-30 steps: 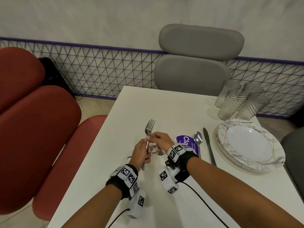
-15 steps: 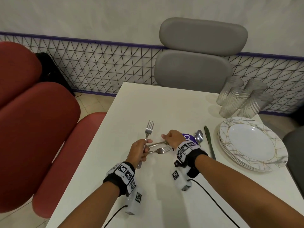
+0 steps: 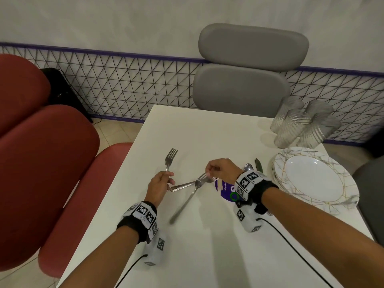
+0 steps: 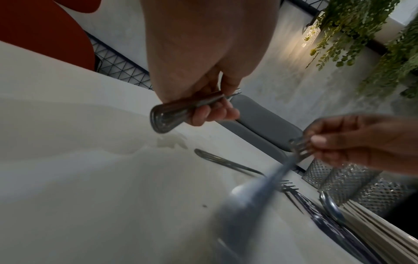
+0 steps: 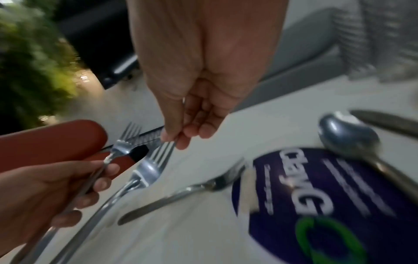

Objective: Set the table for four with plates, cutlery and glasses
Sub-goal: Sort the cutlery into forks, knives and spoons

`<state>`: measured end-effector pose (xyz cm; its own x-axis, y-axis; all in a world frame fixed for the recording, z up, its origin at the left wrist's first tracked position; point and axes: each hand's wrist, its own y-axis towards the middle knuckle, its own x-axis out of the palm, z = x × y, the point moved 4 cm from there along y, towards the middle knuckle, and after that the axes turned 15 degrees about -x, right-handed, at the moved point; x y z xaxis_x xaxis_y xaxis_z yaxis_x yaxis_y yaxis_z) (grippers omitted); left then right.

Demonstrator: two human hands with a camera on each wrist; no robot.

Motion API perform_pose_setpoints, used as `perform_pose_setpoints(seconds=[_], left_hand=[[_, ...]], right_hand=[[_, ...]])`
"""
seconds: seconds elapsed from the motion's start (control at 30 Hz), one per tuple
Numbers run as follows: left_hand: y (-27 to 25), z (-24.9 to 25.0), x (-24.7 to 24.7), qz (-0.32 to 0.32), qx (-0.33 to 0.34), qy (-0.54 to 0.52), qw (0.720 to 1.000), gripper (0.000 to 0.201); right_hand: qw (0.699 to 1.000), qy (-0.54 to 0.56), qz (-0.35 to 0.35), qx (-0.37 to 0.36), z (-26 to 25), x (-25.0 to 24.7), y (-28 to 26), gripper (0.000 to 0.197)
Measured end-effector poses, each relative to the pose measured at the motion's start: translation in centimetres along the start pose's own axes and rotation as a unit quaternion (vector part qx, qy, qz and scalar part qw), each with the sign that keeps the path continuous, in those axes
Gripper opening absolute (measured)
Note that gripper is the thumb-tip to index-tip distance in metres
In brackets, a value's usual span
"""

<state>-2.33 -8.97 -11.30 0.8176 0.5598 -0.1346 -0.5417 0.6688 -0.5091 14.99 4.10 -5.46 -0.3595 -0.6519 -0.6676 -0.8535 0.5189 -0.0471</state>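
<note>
My left hand [image 3: 166, 180] grips the handle of a steel fork [image 3: 170, 155] and holds it upright, tines up, over the white table [image 3: 207, 134]. My right hand [image 3: 208, 173] pinches a second fork [image 3: 188, 201] by its tines, with the handle hanging down and blurred. A third fork [image 3: 182, 186] lies flat on the table between the hands. In the right wrist view the fingertips [image 5: 172, 141] close on the tines of the second fork [image 5: 147, 167]. A spoon [image 3: 248, 167] and a knife [image 3: 258, 164] lie behind my right wrist.
A stack of marbled plates [image 3: 340, 183] sits at the right edge, with several ribbed glasses [image 3: 299, 125] behind it. A purple round sticker [image 3: 225, 191] lies under my right wrist. A grey chair [image 3: 245, 84] stands at the far end, red chairs [image 3: 45, 163] on the left.
My right hand has picked a second fork up off the table by its tines and moved right. My left hand has drifted left, still holding the first fork.
</note>
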Motion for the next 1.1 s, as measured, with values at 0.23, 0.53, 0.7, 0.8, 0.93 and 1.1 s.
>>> perform_pose_setpoints(seconds=[0.23, 0.53, 0.7, 0.8, 0.93, 1.1], left_hand=[[-1.8, -0.2, 3.1, -0.131, -0.060, 0.048, 0.988, 0.046], [-2.4, -0.2, 3.8, -0.131, -0.045, 0.033, 0.990, 0.033], [-2.1, -0.3, 3.8, -0.142, -0.057, 0.055, 0.987, 0.032], [-1.8, -0.6, 3.6, -0.137, -0.074, 0.081, 0.985, 0.033], [-0.9, -1.1, 2.6, -0.075, -0.069, 0.066, 0.993, 0.034], [-0.4, -1.1, 2.0, -0.032, -0.042, 0.039, 0.998, 0.025]], right_hand=[[0.996, -0.008, 0.060, -0.061, -3.2, -0.5, 2.0, 0.008], [0.989, -0.083, 0.123, -0.009, -2.2, 0.7, 2.3, 0.025], [0.990, 0.043, 0.125, 0.040, -1.0, 0.7, 3.0, 0.021], [0.977, 0.100, 0.176, 0.073, 0.3, 0.6, 2.7, 0.021], [0.971, -0.012, 0.154, 0.183, 3.5, 0.3, 1.8, 0.037], [0.967, -0.111, 0.036, 0.227, 5.6, 1.8, 1.4, 0.034]])
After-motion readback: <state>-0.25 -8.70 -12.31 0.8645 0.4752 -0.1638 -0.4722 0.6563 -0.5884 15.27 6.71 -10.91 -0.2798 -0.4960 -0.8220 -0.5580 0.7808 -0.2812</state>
